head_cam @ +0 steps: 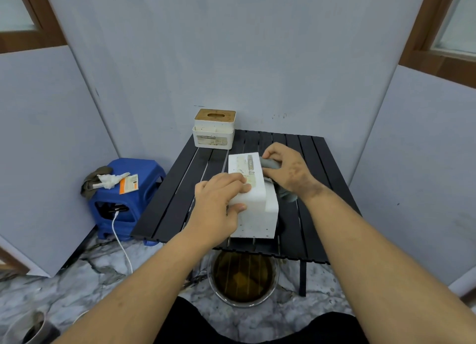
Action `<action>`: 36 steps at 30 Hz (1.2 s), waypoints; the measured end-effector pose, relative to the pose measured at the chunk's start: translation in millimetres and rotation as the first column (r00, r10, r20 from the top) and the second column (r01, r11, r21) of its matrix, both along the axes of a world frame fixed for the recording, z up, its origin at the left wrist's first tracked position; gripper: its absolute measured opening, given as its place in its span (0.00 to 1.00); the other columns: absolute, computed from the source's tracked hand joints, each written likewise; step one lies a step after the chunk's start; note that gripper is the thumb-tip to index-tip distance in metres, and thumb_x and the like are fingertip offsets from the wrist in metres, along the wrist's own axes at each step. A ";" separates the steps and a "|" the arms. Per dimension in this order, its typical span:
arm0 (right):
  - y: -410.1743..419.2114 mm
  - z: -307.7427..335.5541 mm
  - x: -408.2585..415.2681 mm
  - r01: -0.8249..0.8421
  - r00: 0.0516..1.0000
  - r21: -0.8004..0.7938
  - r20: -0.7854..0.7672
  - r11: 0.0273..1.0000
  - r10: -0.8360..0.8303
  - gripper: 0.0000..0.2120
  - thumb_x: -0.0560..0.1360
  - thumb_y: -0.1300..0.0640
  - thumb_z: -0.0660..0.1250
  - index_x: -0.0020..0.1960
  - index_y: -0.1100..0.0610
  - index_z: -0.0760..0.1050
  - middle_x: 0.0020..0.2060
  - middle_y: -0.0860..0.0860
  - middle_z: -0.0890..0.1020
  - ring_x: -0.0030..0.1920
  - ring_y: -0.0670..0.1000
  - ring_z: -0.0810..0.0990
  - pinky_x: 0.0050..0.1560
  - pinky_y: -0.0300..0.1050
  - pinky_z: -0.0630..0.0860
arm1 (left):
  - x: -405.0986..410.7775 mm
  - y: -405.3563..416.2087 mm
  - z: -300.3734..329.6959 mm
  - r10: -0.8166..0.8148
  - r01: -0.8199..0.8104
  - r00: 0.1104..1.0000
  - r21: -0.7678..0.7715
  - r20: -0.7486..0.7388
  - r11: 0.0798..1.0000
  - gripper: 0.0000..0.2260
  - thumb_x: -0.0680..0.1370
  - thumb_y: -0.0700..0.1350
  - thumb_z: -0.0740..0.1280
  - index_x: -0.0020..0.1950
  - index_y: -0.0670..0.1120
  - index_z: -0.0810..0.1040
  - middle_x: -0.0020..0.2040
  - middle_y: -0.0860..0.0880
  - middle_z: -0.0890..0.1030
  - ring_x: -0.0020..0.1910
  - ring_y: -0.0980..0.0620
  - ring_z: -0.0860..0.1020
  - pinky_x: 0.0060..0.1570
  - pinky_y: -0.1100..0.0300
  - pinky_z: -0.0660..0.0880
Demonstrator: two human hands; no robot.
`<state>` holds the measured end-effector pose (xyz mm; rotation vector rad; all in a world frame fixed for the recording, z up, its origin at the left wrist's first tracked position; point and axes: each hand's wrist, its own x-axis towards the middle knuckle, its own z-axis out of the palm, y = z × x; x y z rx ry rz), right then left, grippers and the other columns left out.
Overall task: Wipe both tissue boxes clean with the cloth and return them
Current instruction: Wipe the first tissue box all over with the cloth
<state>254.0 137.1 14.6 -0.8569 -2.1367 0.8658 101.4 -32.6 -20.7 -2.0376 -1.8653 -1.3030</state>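
A white tissue box point(257, 214) lies tipped on its side in the middle of the black slatted table point(322, 168). My left hand point(219, 202) grips its left side and top face, holding it steady. My right hand point(288, 171) presses a grey cloth point(270, 164) against the box's right side; part of the cloth hangs out below the wrist. A second white tissue box point(213, 132) with a wooden slotted lid stands upright at the table's far left corner.
A blue plastic stool point(128, 202) left of the table carries a rag, crumpled tissue and an orange packet, with a white cable point(121, 240) trailing down. A round bowl of brown liquid point(243, 279) sits on the marble floor under the table's near edge. Walls close in behind.
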 end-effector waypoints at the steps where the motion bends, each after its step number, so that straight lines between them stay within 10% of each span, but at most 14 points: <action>1: 1.3 0.1 3.1 -0.018 1.000 -0.014 0.008 1.000 0.018 0.15 0.67 0.59 0.79 0.47 0.54 0.75 0.38 0.49 0.86 0.40 0.44 0.83 0.43 0.33 0.78 | -0.5 -0.7 -0.6 0.007 -0.007 1.000 0.004 -0.004 1.000 0.17 0.69 0.38 0.74 0.56 0.49 0.83 0.62 0.59 0.77 0.66 0.58 0.71 0.61 0.56 0.58; 9: -10.2 5.0 1.3 0.057 0.998 0.040 0.006 0.998 -0.057 0.11 0.71 0.66 0.75 0.47 0.59 0.74 0.38 0.52 0.83 0.34 0.39 0.79 0.34 0.29 0.73 | 2.5 -0.6 0.9 0.022 -0.021 0.999 0.014 -0.029 1.000 0.15 0.69 0.39 0.74 0.55 0.47 0.83 0.61 0.57 0.79 0.65 0.57 0.71 0.57 0.52 0.60; 26: -87.5 10.1 65.3 -0.082 0.956 0.190 0.292 0.978 0.023 0.13 0.74 0.62 0.71 0.54 0.47 0.81 0.47 0.47 0.79 0.50 0.44 0.70 0.51 0.31 0.69 | -1.4 -2.7 1.9 0.028 -0.028 1.000 -0.026 0.009 0.999 0.17 0.70 0.37 0.78 0.56 0.51 0.83 0.62 0.61 0.76 0.65 0.62 0.71 0.58 0.52 0.58; 36: -75.8 7.1 57.3 -0.037 0.998 0.035 0.052 0.999 0.035 0.14 0.70 0.63 0.75 0.50 0.46 0.81 0.49 0.42 0.82 0.54 0.42 0.80 0.58 0.39 0.76 | -1.9 -1.8 5.8 -0.004 0.004 1.000 -0.078 0.001 0.997 0.20 0.71 0.35 0.76 0.59 0.50 0.81 0.65 0.65 0.74 0.68 0.55 0.71 0.61 0.52 0.57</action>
